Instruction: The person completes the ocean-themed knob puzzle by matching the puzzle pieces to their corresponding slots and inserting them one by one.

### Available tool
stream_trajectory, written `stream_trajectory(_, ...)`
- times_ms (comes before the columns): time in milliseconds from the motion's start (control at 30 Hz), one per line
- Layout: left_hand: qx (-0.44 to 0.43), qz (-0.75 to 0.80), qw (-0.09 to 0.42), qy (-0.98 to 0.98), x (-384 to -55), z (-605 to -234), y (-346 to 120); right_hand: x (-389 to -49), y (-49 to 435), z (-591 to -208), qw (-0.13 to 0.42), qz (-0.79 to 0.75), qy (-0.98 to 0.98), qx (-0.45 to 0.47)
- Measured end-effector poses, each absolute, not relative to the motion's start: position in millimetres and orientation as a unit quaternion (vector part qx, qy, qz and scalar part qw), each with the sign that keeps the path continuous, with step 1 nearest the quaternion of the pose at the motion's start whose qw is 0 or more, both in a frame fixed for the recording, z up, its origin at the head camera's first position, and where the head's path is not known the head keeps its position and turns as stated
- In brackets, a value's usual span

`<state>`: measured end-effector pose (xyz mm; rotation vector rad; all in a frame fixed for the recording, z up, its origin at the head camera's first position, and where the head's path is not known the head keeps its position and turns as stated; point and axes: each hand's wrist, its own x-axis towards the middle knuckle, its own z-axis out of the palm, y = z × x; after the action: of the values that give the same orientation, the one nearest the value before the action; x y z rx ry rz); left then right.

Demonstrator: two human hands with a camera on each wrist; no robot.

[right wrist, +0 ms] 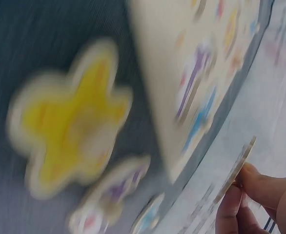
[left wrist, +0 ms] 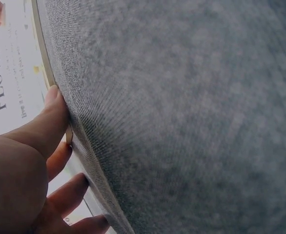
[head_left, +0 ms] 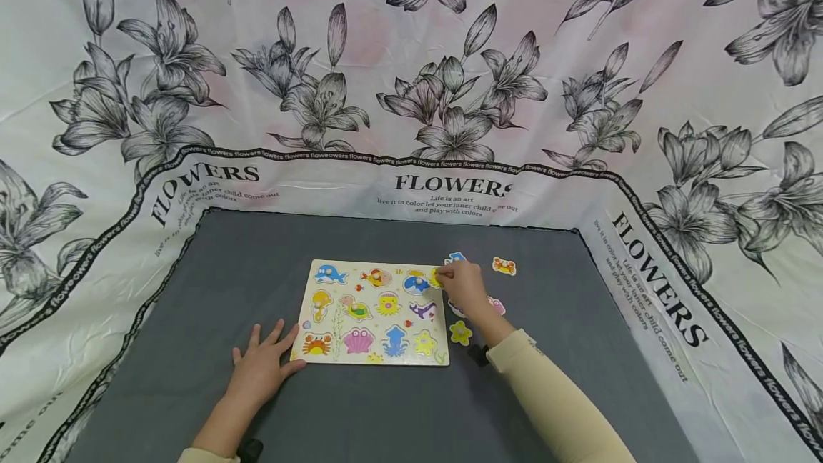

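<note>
A pale wooden puzzle board with painted sea animals lies flat on the grey table. Its near left corner is touched by my left hand, fingers spread and thumb along the edge; the left wrist view shows the thumb on the board's rim. My right hand, over the board's far right corner, pinches a thin wooden puzzle piece between thumb and fingers. It looks yellow in the head view and stands nearly edge-on in the right wrist view.
Right of the board lie a yellow star piece, an orange piece, a pink piece and a blue piece, the last two partly hidden by the right hand and arm. A flower-printed cloth surrounds the grey surface.
</note>
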<state>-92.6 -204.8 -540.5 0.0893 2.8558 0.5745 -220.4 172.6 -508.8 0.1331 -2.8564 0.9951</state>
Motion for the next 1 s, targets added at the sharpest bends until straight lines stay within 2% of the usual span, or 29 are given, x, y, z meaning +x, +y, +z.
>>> stream_trajectory(367, 0.028, 0.197, 0.122, 0.972, -93, -537, -204, -196, 111, -520, 0.031, 0.312, -0.941, 0.130)
stream_trajectory(533, 0.027, 0.197, 0.122, 0.972, -92, -536, -202, -195, 93, -529, -0.015, 0.317, -0.941, 0.115)
stream_trajectory(767, 0.032, 0.189, 0.116, 0.975, -93, -540, -200, -201, 81, -539, -0.034, 0.281, -0.954, 0.097)
stream_trajectory(1000, 0.025, 0.183, 0.112, 0.976, -93, -542, -203, -206, 83, -539, -0.056, 0.285, -0.949, 0.121)
